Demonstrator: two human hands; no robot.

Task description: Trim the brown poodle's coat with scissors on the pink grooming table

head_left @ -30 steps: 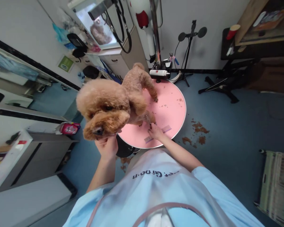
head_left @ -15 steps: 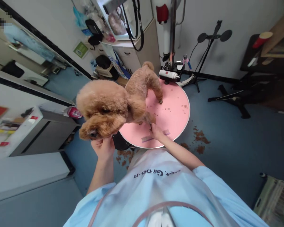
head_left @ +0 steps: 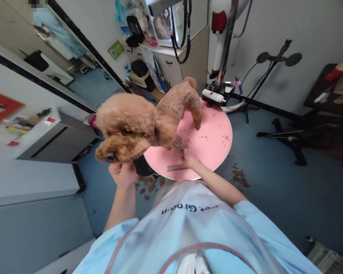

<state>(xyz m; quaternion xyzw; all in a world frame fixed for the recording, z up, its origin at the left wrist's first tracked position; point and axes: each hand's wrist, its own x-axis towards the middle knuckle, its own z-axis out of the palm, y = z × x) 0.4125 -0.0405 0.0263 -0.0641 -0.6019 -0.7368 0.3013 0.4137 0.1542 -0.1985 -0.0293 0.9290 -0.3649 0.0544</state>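
Observation:
A brown curly dog (head_left: 148,121) stands on a round pink table (head_left: 214,144), its head out past the near left edge. My left hand (head_left: 122,173) is closed under the dog's chin, holding the muzzle up. At the dog's front paw my right hand (head_left: 188,159) is closed on small scissors (head_left: 183,153), the blades barely visible. A comb (head_left: 175,167) lies on the table just left of that hand.
Clipped fur lies on the table and on the blue floor (head_left: 240,177). A white bottle (head_left: 214,96) and a metal post (head_left: 225,45) stand at the table's far edge. A cabinet (head_left: 57,140) is at left, a black stand (head_left: 274,68) at right.
My view has swung left and slightly back. Both hands keep their hold; the dog's head has lifted a little.

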